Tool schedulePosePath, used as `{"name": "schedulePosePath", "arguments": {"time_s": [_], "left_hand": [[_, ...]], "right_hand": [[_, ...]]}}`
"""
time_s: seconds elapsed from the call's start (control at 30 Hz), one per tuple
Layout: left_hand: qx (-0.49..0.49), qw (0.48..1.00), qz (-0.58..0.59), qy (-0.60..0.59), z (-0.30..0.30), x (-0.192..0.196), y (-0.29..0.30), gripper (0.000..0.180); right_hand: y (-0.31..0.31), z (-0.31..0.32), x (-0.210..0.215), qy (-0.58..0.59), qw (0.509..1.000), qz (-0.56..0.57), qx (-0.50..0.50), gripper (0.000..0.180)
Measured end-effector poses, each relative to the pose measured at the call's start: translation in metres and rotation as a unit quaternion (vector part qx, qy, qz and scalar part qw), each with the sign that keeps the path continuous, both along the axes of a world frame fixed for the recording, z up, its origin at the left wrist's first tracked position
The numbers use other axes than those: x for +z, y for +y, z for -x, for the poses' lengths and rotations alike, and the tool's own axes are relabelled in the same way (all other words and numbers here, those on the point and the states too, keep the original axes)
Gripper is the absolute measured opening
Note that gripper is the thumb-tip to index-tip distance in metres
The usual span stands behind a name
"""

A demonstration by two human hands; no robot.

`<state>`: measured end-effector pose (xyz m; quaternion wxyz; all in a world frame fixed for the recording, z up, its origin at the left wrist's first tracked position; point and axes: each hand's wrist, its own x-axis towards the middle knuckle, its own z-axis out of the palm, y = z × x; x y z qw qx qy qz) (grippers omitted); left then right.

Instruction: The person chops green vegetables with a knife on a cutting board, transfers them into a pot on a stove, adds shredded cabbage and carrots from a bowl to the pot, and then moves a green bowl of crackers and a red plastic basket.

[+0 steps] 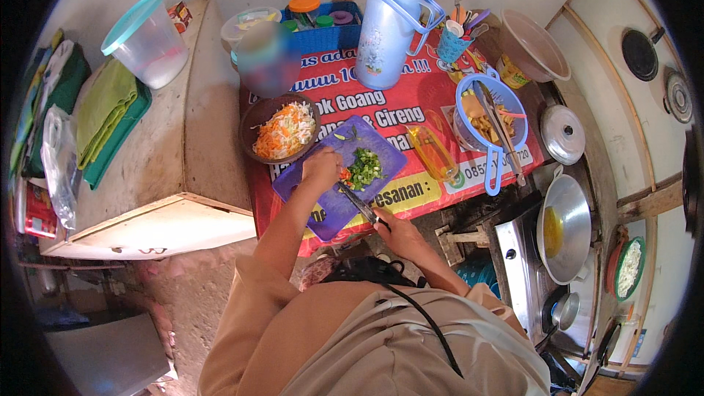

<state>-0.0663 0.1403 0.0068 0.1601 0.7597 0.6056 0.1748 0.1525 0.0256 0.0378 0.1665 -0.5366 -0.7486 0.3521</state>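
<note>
On the purple board (326, 214): red vegetable (345, 174), likely slippery, by curled left hand (321, 169), hold unclear; across near right edge, stiff-looking knife (359, 204), right hand (398, 236) wrapped round handle, likely best hold.

A red sheet with printed lettering covers the tabletop (434, 95). Directly on it lie a purple cutting board (389, 159), set at an angle near the front edge, and a clear yellowish container (434, 154). A brown bowl (254, 113) stands just beside the board; a light-blue colander (519, 132) stands to the right. Behind are a blue flask (385, 37), a blue basket (319, 39) and a patterned cup (455, 47).
</note>
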Motion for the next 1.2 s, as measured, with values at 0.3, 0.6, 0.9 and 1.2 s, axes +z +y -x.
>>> {"name": "schedulePosePath", "arguments": {"time_s": [0.3, 0.6, 0.9, 1.2], "left_hand": [[0.062, 0.992, 0.01, -0.105, 0.021, 0.005, -0.012, 0.01], [0.194, 0.963, -0.065, -0.173, 0.036, -0.012, -0.055, 0.011], [0.02, 0.993, -0.038, 0.111, 0.007, -0.012, -0.018, 0.012], [-0.093, 0.994, -0.044, 0.025, 0.007, -0.003, -0.071, 0.013]], "right_hand": [[0.001, 0.002, 0.009, -0.046, 0.997, 0.059, -0.01, 0.04], [0.015, 0.004, 0.005, -0.029, 0.998, 0.049, -0.011, 0.04], [0.009, 0.009, -0.002, -0.032, 0.999, 0.019, 0.022, 0.041], [0.012, 0.003, 0.01, -0.025, 0.997, 0.054, -0.041, 0.037]]}}
